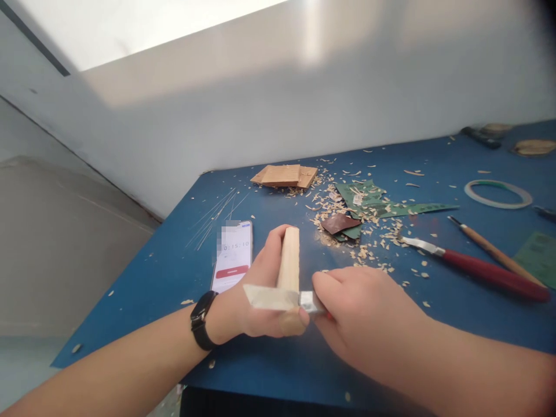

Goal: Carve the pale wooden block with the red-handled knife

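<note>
Gripping the wood strip [289,255] in your left hand [260,325], out in front of you over the blue table [147,301]. Left fingers wrapped round it, one reaching up along its left side to the far end; thumb at the near end, pointing right. Right hand [360,307] closed in a fist on the knife [273,297], handle mostly hidden by the fingers. Key relation: strip's long axis runs away from you, blade lies left-right across its near end, roughly square to it, tip over the left hand. Strip is left of your right fist; left hand is nearer, holding it. Left thumb sits just beside the blade, on your side; can't tell if they touch. Can't tell which way the edge faces. Wood shavings [369,255] and phone [237,260] lie beyond the hands.
</note>
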Demonstrator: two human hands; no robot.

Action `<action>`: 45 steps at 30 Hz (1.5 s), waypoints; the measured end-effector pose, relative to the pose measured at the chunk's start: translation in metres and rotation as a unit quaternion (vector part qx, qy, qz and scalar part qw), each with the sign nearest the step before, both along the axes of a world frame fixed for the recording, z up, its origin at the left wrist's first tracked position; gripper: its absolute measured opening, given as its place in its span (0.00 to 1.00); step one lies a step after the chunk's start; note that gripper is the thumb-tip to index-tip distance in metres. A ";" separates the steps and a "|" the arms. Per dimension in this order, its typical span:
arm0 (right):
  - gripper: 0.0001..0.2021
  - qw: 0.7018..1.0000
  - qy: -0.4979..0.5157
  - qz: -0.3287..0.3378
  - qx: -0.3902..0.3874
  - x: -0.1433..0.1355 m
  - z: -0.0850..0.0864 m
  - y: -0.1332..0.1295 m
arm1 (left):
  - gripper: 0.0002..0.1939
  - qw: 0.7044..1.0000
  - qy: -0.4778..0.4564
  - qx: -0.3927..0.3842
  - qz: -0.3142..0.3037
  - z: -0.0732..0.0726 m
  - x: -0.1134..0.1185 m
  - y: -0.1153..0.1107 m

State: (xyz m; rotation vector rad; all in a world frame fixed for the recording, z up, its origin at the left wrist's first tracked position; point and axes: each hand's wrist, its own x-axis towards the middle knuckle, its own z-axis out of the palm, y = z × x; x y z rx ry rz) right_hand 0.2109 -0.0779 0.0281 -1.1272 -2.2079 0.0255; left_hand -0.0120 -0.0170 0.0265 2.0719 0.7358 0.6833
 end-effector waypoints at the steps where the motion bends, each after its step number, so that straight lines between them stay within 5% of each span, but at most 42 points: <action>1: 0.11 1.000 0.001 -0.003 -0.002 0.000 0.000 0.001 | 0.52 1.000 0.000 -0.009 0.004 0.002 0.001 -0.001; 6: 0.14 1.000 0.002 -0.021 -0.022 0.000 0.000 0.003 | 0.50 0.997 0.033 -0.051 0.040 0.013 0.004 -0.011; 9: 0.15 0.999 0.000 -0.038 -0.040 0.000 -0.001 0.006 | 0.59 0.995 0.028 -0.069 0.073 0.012 0.004 -0.014; 18: 0.13 0.997 -0.012 -0.027 -0.075 0.002 0.003 0.010 | 0.78 0.976 -0.007 -0.216 0.026 0.012 0.000 -0.005; 32: 0.11 0.997 -0.054 0.025 -0.052 0.006 0.006 0.011 | 0.63 0.993 0.025 -0.103 0.045 0.017 -0.002 -0.010; 38: 0.09 0.995 -0.071 0.013 -0.066 0.004 0.006 0.009 | 0.64 0.990 0.030 -0.035 0.137 0.007 0.003 -0.032; 45: 0.10 0.994 -0.078 -0.021 -0.072 0.002 0.004 0.009 | 0.33 0.991 0.032 -0.041 0.126 0.034 0.021 -0.036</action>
